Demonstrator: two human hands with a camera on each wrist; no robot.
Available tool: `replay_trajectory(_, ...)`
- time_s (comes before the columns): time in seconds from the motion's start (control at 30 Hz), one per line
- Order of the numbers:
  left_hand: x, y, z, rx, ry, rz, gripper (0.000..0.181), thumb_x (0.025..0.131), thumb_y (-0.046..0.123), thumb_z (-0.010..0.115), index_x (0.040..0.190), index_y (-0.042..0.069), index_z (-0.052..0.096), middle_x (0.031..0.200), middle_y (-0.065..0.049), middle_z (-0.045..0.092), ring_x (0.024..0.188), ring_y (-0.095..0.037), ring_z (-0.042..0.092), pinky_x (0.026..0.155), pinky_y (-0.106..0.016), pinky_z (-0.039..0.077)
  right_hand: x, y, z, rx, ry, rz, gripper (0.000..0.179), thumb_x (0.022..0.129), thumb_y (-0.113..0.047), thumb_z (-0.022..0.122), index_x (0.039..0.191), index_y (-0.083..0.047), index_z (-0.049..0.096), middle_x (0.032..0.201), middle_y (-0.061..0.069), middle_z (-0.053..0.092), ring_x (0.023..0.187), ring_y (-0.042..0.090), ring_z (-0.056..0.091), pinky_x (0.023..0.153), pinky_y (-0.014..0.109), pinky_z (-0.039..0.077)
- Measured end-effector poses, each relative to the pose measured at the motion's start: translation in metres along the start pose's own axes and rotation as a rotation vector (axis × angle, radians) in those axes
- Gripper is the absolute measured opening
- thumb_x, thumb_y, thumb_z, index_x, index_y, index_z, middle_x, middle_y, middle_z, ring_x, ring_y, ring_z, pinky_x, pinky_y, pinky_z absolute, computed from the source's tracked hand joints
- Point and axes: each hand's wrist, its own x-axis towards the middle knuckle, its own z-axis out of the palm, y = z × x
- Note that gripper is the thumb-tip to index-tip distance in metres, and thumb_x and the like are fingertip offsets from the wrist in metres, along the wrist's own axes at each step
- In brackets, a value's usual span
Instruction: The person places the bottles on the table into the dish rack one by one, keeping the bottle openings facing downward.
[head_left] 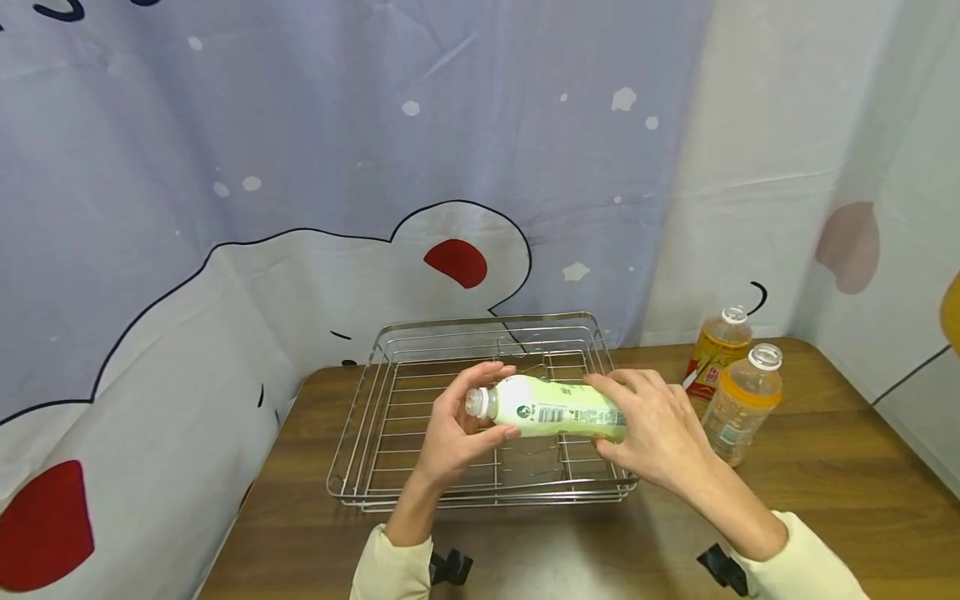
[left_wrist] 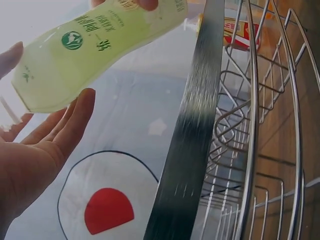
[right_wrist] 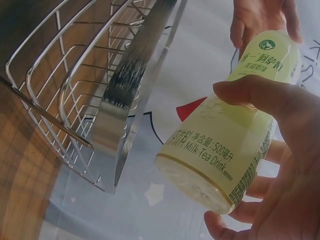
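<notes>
A pale green milk tea bottle (head_left: 558,407) lies sideways in the air over the wire rack, its clear neck pointing left. My right hand (head_left: 656,425) grips it near the base, with the thumb on one side and the fingers round the other, as the right wrist view shows. Around the neck end curves my left hand (head_left: 453,425); its thumb and fingertips meet opposite sides of the bottle's shoulder. The label (right_wrist: 200,152) reads "Milk Tea Drink". In the left wrist view the bottle (left_wrist: 100,47) slants above the left fingers (left_wrist: 80,115).
The metal wire rack (head_left: 390,492) stands on the wooden table (head_left: 285,517) below the hands. Right of it stand two clear plastic bottles, one with a red and yellow label (head_left: 708,367), the other with an orange band (head_left: 746,400). A printed curtain (head_left: 337,150) hangs behind.
</notes>
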Motion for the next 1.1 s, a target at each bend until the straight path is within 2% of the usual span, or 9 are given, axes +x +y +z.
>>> replay_trajectory(0.1, 0.0006, 0.0014, -0.0027, 0.044, -0.024, 0.036, 0.066, 0.07, -0.021, 0.075, 0.13, -0.017, 0.047, 0.13, -0.034, 0.051, 0.104, -0.02, 0.057, 0.076, -0.025, 0.057, -0.0003, 0.0009, 0.0008, -0.015, -0.013, -0.003, 0.074, 0.056, -0.024, 0.089, 0.125, -0.016, 0.065, 0.115, 0.012, 0.065, 0.105, 0.036, 0.057, 0.074, 0.048, 0.046)
replay_trajectory(0.2, -0.0001, 0.0017, -0.0055, 0.109, -0.042, 0.076, 0.061, 0.068, -0.024, 0.075, 0.124, -0.018, 0.051, 0.129, -0.027, 0.056, 0.11, -0.022, 0.058, 0.078, -0.025, 0.056, -0.0013, 0.002, 0.0016, -0.036, -0.031, -0.004, 0.075, 0.056, -0.025, 0.089, 0.126, -0.016, 0.065, 0.116, 0.012, 0.065, 0.106, 0.037, 0.057, 0.076, 0.05, 0.045)
replay_trajectory(0.27, -0.0005, 0.0023, -0.0072, 0.147, -0.045, 0.08, 0.056, 0.067, -0.025, 0.076, 0.119, -0.017, 0.055, 0.127, -0.026, 0.058, 0.115, -0.025, 0.058, 0.081, -0.026, 0.056, -0.0016, 0.0025, 0.0019, -0.047, -0.038, -0.005, 0.075, 0.056, -0.025, 0.089, 0.126, -0.015, 0.065, 0.116, 0.012, 0.064, 0.107, 0.037, 0.056, 0.077, 0.051, 0.045)
replay_trajectory(0.43, -0.0009, 0.0048, -0.0086, 0.214, -0.033, 0.029, 0.051, 0.065, -0.022, 0.079, 0.113, -0.012, 0.063, 0.121, -0.032, 0.06, 0.118, -0.028, 0.058, 0.084, -0.026, 0.055, -0.0019, 0.0034, 0.0028, -0.064, -0.041, -0.005, 0.073, 0.055, -0.022, 0.089, 0.124, -0.014, 0.065, 0.115, 0.013, 0.064, 0.106, 0.038, 0.055, 0.077, 0.053, 0.044)
replay_trajectory(0.53, -0.0019, 0.0048, -0.0079, 0.237, -0.029, 0.009, 0.051, 0.065, -0.02, 0.081, 0.112, -0.011, 0.064, 0.12, -0.03, 0.061, 0.116, -0.028, 0.059, 0.083, -0.026, 0.055, -0.0023, 0.0035, 0.0033, -0.067, -0.043, -0.004, 0.074, 0.055, -0.021, 0.089, 0.124, -0.014, 0.065, 0.115, 0.014, 0.064, 0.106, 0.038, 0.055, 0.077, 0.053, 0.044)
replay_trajectory(0.9, -0.0055, -0.0016, -0.0048, 0.252, -0.026, 0.023, 0.057, 0.064, -0.019, 0.082, 0.118, -0.013, 0.062, 0.121, -0.028, 0.061, 0.116, -0.026, 0.058, 0.083, -0.026, 0.056, -0.0034, 0.002, 0.0028, -0.082, -0.064, 0.014, 0.073, 0.055, -0.021, 0.089, 0.124, -0.014, 0.066, 0.116, 0.014, 0.064, 0.107, 0.038, 0.055, 0.077, 0.054, 0.044)
replay_trajectory(1.1, -0.0064, -0.0022, -0.0036, 0.28, -0.023, 0.011, 0.058, 0.063, -0.017, 0.084, 0.117, -0.011, 0.064, 0.122, -0.026, 0.062, 0.118, -0.029, 0.056, 0.085, -0.026, 0.055, -0.0039, 0.0019, 0.0029, -0.095, -0.063, 0.006, 0.074, 0.055, -0.021, 0.089, 0.124, -0.015, 0.065, 0.116, 0.013, 0.064, 0.108, 0.038, 0.054, 0.077, 0.053, 0.044)
